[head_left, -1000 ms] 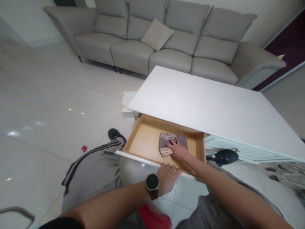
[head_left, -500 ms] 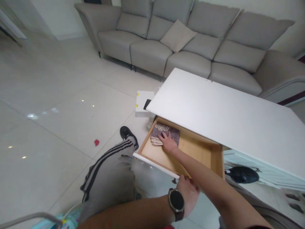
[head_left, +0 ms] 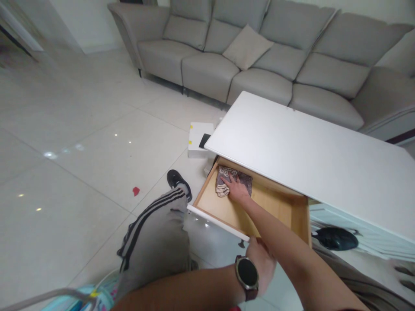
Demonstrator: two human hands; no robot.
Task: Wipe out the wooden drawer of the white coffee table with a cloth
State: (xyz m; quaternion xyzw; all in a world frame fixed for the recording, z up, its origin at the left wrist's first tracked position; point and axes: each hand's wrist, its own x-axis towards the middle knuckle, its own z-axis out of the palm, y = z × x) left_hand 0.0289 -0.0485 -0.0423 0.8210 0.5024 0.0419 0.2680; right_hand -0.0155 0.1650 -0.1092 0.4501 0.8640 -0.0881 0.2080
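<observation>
The folded cloth (head_left: 245, 180), purple-grey with a pale pattern and cream layered edges, lies in the open drawer (head_left: 282, 203), toward its back left corner as you view it. Your right hand (head_left: 237, 188) rests palm down on the cloth, the fingers spread and extended across its upper face; the cloth's left and right ends show on either side of them. Your left hand (head_left: 262, 261) is at the front edge of the drawer, just beside the small dark knob (head_left: 241, 244); its fingers are partly hidden beneath your right forearm, which crosses above, so you cannot tell how tightly they close. A round dark-faced watch (head_left: 247, 273) sits on your left wrist. The drawer, wooden inside with a white front, projects from the white table (head_left: 311, 160), whose bare top slants away to the right. Your left shoe (head_left: 177, 179) stands on the tiles to the left of the drawer, your right shoe (head_left: 337, 239) to the right. Near the table's left corner is a white box (head_left: 198, 152) with yellow marks, a flat dark object (head_left: 204, 141) on it. A red scrap (head_left: 135, 191) lies farther left on the floor. Behind the table extends a grey sofa (head_left: 207, 77) bearing a beige cushion (head_left: 247, 46).
</observation>
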